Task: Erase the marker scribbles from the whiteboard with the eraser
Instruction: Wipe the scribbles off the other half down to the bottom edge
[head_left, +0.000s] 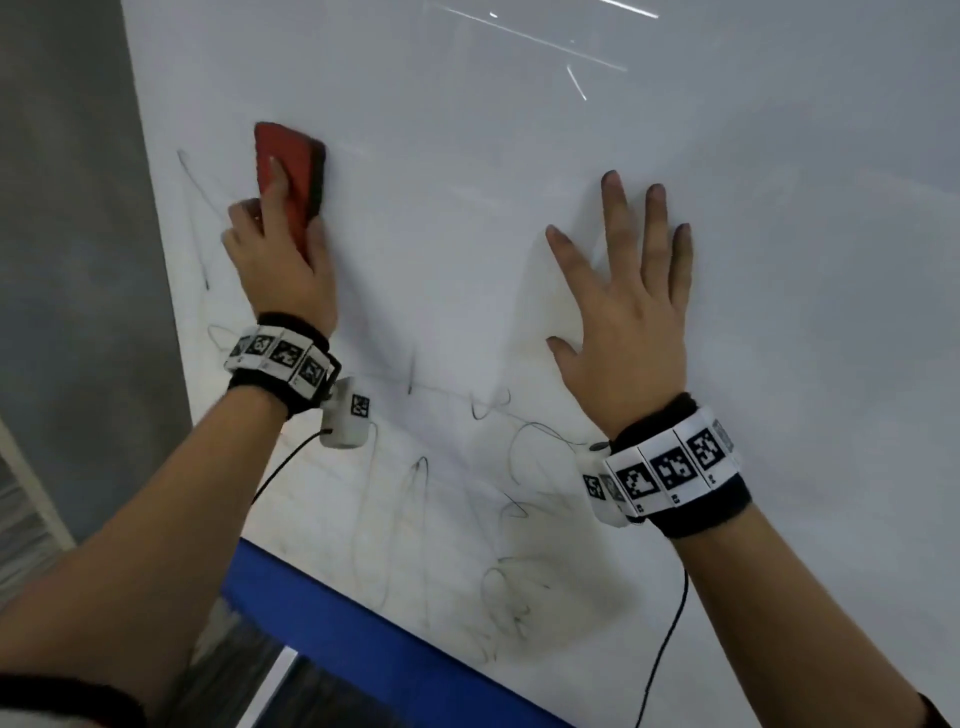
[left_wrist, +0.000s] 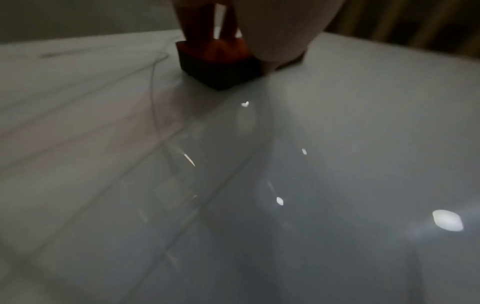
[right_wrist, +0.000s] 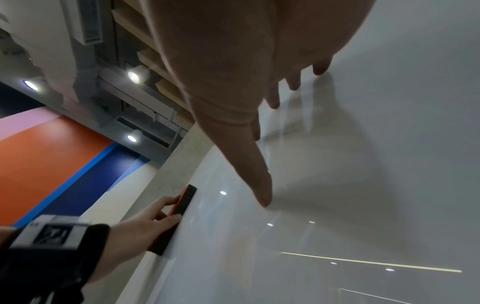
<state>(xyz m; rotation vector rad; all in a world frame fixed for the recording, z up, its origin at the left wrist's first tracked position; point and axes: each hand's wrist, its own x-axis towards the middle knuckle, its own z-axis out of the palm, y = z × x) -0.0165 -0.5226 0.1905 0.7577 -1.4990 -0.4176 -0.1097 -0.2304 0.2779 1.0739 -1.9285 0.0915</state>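
**A:** Start with the left hand (head_left: 283, 249). What is it doing?

**B:** It grips the red eraser (head_left: 291, 166), thumb on one long edge, a finger laid along the back, the dark felt face flat against the whiteboard (head_left: 519, 156). The eraser sits high on the board, close to its left edge.

**A:** And the right hand (head_left: 623, 306)?

**B:** It holds nothing. The fingers are spread and straight, palm pressed to the board well to the right of the eraser, as a brace, I'd judge.

**A:** Where are the scribbles (head_left: 498, 499)?

**B:** Mostly low, between and beneath the two wrists, running down toward the blue edge (head_left: 332, 618). One thin stroke (head_left: 195, 218) runs just left of the eraser.

**A:** So what could go wrong?

**B:** The eraser is far above the bulk of the marks, so a short stroke here would likely leave the lower tangle untouched. The cloudy grey patch low on the board suggests ink smears rather than lifts; a loaded felt could spread more. The bracing palm sits just above some lines, and if it slides down it may smudge them. That thin stroke lies so near the board's edge that a wipe at it could run the eraser off the side.
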